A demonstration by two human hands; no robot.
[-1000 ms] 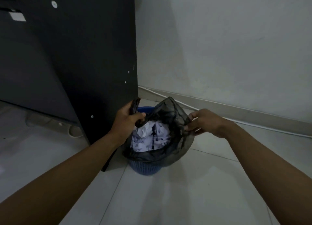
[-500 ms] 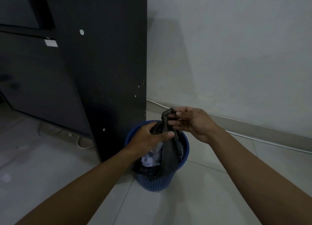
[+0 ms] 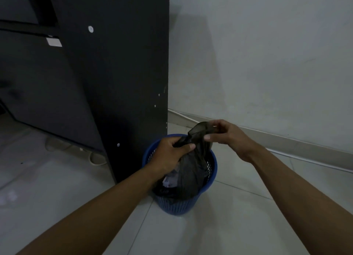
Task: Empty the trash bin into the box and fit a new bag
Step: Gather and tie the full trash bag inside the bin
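A blue mesh trash bin (image 3: 210,175) stands on the tiled floor beside a dark panel. Inside it sits a thin dark plastic bag (image 3: 191,170) holding crumpled white paper (image 3: 170,181), seen through a gap at the bag's left side. The bag's mouth is gathered into a neck above the bin. My left hand (image 3: 170,154) is closed around that neck just above the rim. My right hand (image 3: 227,134) pinches the top end of the bag, a little higher and to the right. No box is in view.
A tall dark furniture panel (image 3: 118,78) rises directly left of the bin, almost touching it. A white wall (image 3: 257,54) with a skirting board and a white cable (image 3: 286,151) runs behind. Another cable (image 3: 95,160) loops on the floor at left. Pale floor tiles lie in front.
One second ago the bag's mouth was spread wide between both hands. Since then the hands have come together and bunched the mouth into a tight neck above the bin.
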